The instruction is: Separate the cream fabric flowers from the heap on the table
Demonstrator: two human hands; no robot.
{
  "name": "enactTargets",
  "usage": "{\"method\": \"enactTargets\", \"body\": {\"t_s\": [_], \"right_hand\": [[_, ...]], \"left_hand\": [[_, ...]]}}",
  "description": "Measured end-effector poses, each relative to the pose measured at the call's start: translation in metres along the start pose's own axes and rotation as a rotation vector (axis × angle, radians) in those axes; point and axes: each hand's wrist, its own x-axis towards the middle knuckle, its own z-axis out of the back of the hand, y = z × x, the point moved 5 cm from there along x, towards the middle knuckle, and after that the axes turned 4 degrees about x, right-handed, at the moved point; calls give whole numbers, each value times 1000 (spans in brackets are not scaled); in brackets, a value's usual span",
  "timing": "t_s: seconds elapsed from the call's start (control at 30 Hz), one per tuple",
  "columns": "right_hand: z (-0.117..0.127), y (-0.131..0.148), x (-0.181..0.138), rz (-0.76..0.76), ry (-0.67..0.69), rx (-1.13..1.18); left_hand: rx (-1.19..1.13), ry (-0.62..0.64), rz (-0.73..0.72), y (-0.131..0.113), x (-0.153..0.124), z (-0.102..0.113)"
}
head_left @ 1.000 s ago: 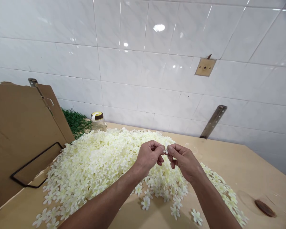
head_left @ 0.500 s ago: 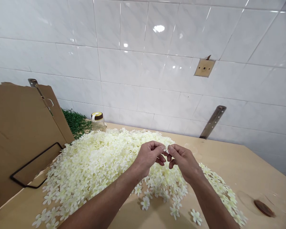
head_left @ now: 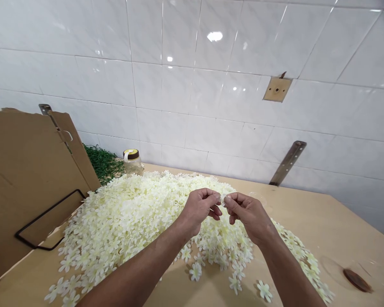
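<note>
My left hand (head_left: 202,209) and my right hand (head_left: 248,213) meet above the right part of a large heap of pale yellow-white artificial flowers (head_left: 137,213). Thumb and forefinger are pinched on each hand, and the tips nearly touch. A small white artificial flower (head_left: 223,200) shows between the fingertips, mostly covered by them. The other fingers curl loosely below. Several single flowers lie on the tabletop under my wrists, among them one flower (head_left: 196,271) below the left wrist and another flower (head_left: 264,291) beside the right forearm.
At left stands a cardboard box (head_left: 28,170) with a black metal frame (head_left: 51,213) against it. Behind are green plastic stems (head_left: 104,164) and a lidded jar (head_left: 132,162). A brown oval disc (head_left: 356,280) lies right. A metal bracket (head_left: 288,164) is fixed to the tiled wall (head_left: 179,89).
My fingertips have drawn slightly apart, and more of the small white flower shows between them. The view has shifted a little; the heap and other things stay put.
</note>
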Motion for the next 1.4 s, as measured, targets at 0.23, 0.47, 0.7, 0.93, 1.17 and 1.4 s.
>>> {"method": "enactTargets", "body": {"t_s": [0.23,0.47,0.7,0.93,1.17,1.4], "right_hand": [[-5,0,-1,-10,-2,7],[-3,-6,1,-33,-56,59],[-4,-7,2,-51,-19,67],[-4,-2,1,-53,7,15],[-3,-1,1,-56,-72,-110],[-3,1,-1,-61,-54,-98]], "left_hand": [[-6,21,6,4,2,-1],[-3,59,23,10,2,-4],[-14,43,30,10,4,-3],[-6,23,32,7,3,-2],[82,-34,-94,2,1,-4],[59,-82,-114,5,3,-2]]}}
